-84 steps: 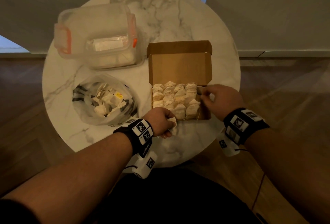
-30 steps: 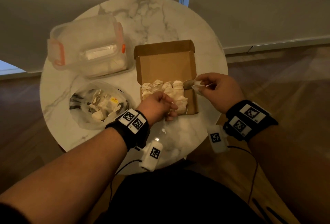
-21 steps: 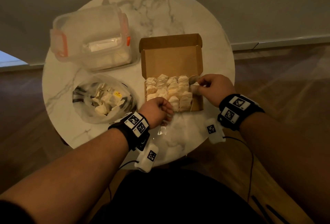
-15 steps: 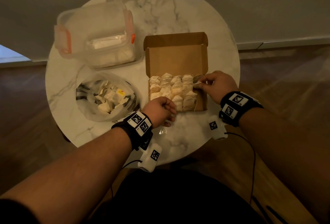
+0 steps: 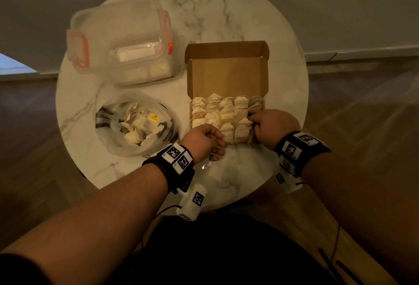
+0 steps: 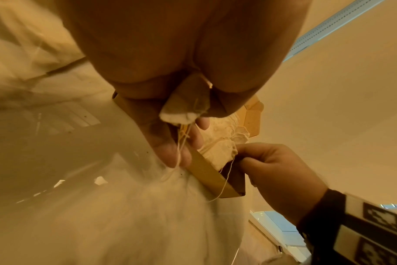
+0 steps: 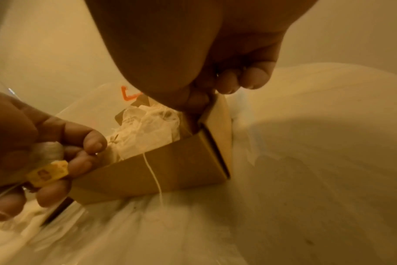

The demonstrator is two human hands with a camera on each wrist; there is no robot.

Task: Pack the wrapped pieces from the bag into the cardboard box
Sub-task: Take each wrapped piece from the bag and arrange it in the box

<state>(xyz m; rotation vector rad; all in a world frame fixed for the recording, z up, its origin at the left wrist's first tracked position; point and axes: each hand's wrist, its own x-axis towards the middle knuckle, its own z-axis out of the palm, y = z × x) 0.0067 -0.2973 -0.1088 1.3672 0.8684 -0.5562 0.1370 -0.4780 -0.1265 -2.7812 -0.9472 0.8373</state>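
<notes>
The open cardboard box (image 5: 226,76) holds rows of wrapped pieces (image 5: 217,114). My left hand (image 5: 204,140) hovers at the box's near-left corner and pinches one wrapped piece (image 6: 184,105), whose strings trail over my fingers; its yellow tag (image 7: 48,173) shows between them. My right hand (image 5: 271,126) sits on the box's near-right side. Its thumb reaches inside the right wall (image 7: 215,114) against the pieces, and the other fingers (image 7: 229,82) curl outside it. A darker piece (image 5: 255,106) lies at the back of the right column. The clear bag (image 5: 136,123) with several more pieces lies left of the box.
Everything stands on a round marble table (image 5: 226,12) with wooden floor around it. A lidded plastic container (image 5: 122,44) with orange clips is at the back left. A loose string (image 7: 154,172) hangs over the box's front wall.
My right hand brought a piece down into the box's right column, then slid back to the near-right wall. My left hand stayed at the near-left corner with its piece.
</notes>
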